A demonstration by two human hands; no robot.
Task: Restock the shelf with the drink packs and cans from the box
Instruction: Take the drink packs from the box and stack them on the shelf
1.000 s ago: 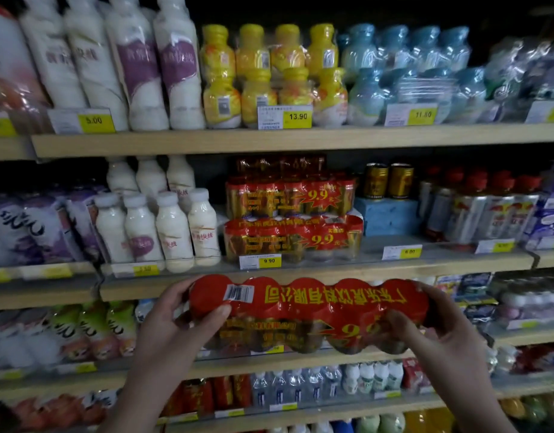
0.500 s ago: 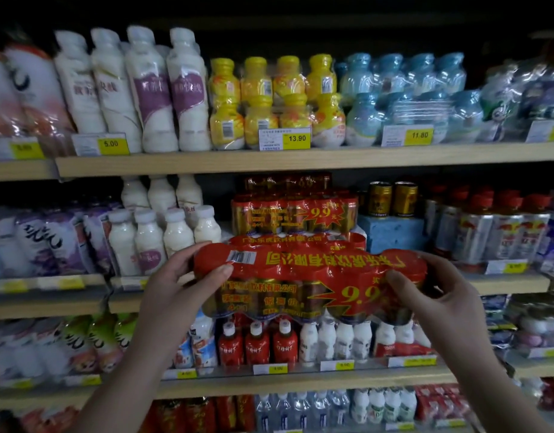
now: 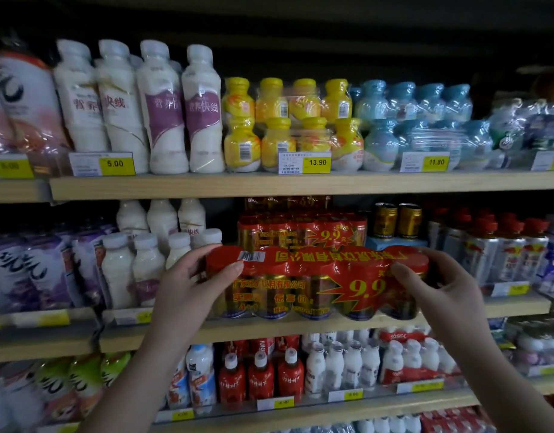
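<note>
A red shrink-wrapped pack of gold cans [image 3: 316, 282], marked 9.9, sits level with the front edge of the middle shelf [image 3: 269, 331]. My left hand [image 3: 188, 292] grips its left end, thumb on top near the barcode. My right hand [image 3: 438, 292] grips its right end. Behind it, a matching red can pack [image 3: 300, 232] stands higher up on the same shelf, with another partly hidden further back. The box is not in view.
White milk bottles [image 3: 135, 264] stand left of the pack; two gold cans [image 3: 397, 220] on a blue box and red-capped bottles [image 3: 494, 245] stand right. Upper shelf holds white, yellow and blue bottle packs. The lower shelf holds red and white small bottles.
Both hands have lifted the red can pack from below the middle shelf up to its front edge and moved it toward the stacked packs. The view has tilted upward.
</note>
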